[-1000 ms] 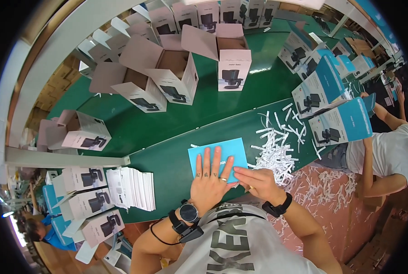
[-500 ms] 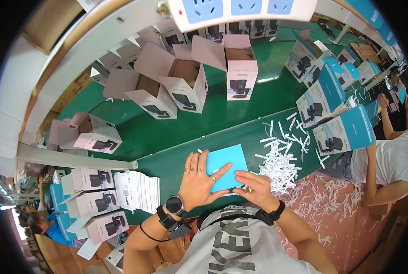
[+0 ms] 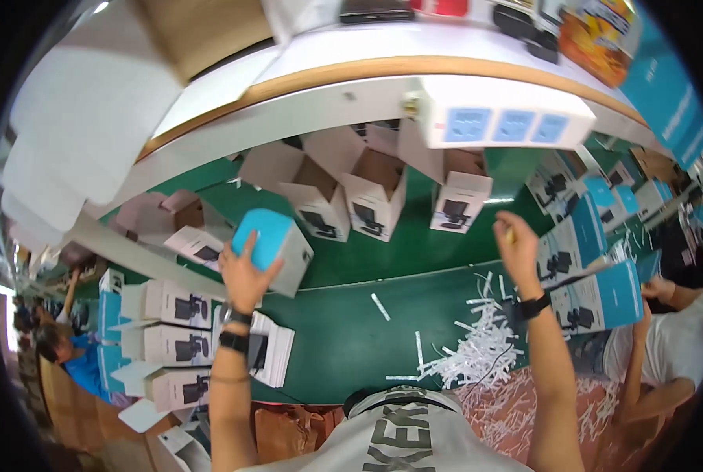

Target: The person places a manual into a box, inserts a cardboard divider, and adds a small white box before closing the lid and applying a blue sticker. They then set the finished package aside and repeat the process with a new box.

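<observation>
My left hand [image 3: 249,274] is at the far left of the green bench, its fingers spread over a closed white box with a blue lid [image 3: 265,236], gripping it by its near left side. The box stands beside a row of open pink-white cartons [image 3: 320,206]. My right hand [image 3: 516,248] is raised over the bench on the right with its fingers curled. A small yellow spot shows at those fingers, too blurred to make out. Below that hand lies a heap of white shredded paper strips [image 3: 477,346].
A stack of white leaflets [image 3: 276,350] lies near my left forearm. Printed cartons [image 3: 170,346] stand at left, blue-and-white boxes [image 3: 595,299] at right. A power strip [image 3: 509,118] hangs from the shelf edge. A co-worker's arm [image 3: 638,346] is at far right.
My hands have parted from the blue-topped box in front of me. The left has carried it forward and left; the right has moved forward and right. The view has shifted.
</observation>
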`<state>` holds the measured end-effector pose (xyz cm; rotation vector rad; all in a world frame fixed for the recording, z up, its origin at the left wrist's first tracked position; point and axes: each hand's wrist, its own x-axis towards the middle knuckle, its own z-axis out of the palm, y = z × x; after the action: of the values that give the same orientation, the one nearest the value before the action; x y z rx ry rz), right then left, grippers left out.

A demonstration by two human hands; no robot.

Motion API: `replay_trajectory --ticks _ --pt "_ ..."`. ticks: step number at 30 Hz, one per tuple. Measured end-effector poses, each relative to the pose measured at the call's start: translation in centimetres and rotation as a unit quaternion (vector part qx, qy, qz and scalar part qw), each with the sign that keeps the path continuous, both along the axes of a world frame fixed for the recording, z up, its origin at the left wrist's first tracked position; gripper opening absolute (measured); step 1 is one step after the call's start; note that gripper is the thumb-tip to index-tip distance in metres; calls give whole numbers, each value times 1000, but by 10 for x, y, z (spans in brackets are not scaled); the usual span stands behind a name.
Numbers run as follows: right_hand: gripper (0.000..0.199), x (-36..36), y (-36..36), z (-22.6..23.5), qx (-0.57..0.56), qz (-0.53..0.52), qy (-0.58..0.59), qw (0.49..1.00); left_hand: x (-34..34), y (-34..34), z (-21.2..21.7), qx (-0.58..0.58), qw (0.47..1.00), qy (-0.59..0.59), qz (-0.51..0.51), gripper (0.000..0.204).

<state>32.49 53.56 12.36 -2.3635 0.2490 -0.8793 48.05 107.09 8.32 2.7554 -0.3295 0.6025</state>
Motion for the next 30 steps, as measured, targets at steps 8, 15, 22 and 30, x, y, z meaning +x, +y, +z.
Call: replay_trajectory --ticks 8,15,22,30 --pt "52 109 -58 -49 -47 -54 143 987 87 53 -76 11 979 -7 202 69" --pt "28 70 -37 -32 -155 38 96 983 -73 82 -143 -129 981 14 144 30" --pt "25 -7 137 -44 30 -1 125 992 -120 241 -254 44 926 114 358 58" --pt "12 -96 251 -40 372 107 131 913 -95 209 -184 70 890 289 345 27"
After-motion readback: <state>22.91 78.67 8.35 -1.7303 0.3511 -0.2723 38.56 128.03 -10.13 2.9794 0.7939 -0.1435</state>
